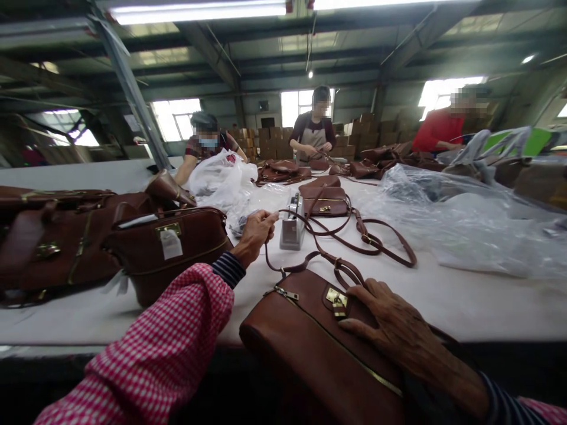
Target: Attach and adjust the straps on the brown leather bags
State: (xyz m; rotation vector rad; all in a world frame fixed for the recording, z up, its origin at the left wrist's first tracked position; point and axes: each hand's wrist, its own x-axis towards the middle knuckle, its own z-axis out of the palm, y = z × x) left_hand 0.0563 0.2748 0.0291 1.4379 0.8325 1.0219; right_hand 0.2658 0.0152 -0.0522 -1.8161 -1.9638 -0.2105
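A brown leather bag with a gold zipper and a gold clasp lies tilted at the table's front edge. My right hand rests on it beside the clasp, thumb and fingers apart. Further up, my left hand is closed with thumb and fingertips pinched at the brown strap, left of a grey tape dispenser. Whether anything else is in that pinch is too small to tell. The strap loops to the right across the white table.
Several brown bags are piled at the left. Another brown bag lies behind the dispenser. Clear plastic covers the right side, and white plastic bags lie at the back left. Three people stand across the white table.
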